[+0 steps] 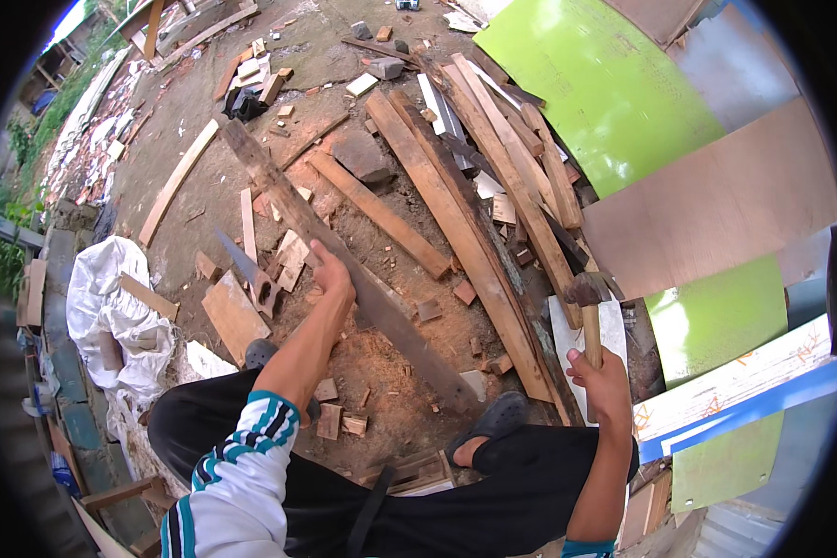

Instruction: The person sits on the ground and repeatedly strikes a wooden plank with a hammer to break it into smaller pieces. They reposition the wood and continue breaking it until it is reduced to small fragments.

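Observation:
My left hand is closed round the edge of a long, dark, weathered wooden plank. The plank slants from the upper left down toward my right shoe. On the right side, my right hand grips a hammer by its wooden handle, with the head raised upward. A handsaw with a wooden grip lies on the ground left of my left hand. A shorter board rests beyond the plank.
Several long timbers lie stacked right of centre. Beyond them stand green sheets and a brown panel. A white sack sits at left. A flat stone and wood offcuts are scattered over the sawdust-covered dirt.

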`<state>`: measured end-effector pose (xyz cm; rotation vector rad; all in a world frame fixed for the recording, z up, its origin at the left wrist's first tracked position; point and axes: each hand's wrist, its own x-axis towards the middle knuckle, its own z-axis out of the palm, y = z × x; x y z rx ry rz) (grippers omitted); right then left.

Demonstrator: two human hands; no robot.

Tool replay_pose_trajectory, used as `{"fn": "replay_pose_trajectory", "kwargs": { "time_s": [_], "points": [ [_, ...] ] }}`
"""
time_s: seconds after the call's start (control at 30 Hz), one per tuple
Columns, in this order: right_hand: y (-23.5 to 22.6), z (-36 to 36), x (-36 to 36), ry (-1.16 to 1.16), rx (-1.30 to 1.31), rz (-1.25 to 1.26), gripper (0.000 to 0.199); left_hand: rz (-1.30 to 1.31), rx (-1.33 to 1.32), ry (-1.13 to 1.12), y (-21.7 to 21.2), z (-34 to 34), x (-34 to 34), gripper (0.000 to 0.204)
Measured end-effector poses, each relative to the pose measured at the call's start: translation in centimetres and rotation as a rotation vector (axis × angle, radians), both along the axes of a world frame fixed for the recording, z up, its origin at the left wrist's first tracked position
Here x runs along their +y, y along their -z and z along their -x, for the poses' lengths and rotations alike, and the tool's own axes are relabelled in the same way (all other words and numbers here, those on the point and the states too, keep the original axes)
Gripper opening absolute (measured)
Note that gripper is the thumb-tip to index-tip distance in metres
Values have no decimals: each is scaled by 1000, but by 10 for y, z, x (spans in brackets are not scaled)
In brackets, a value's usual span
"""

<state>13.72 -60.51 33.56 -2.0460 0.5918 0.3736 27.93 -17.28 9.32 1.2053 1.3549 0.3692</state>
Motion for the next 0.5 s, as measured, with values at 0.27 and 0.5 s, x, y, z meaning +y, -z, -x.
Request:
{"fn": "replay_pose_trajectory", "kwargs": {
  "time_s": [0.27, 0.5],
  "points": [
    [-4, -7, 1, -106, 56, 69, 36, -347, 293, 856, 13, -63, 94, 69],
    [0, 8, -15, -45, -5, 106, 38, -357, 209, 1215, -21, 18, 34, 37]
  ]
}}
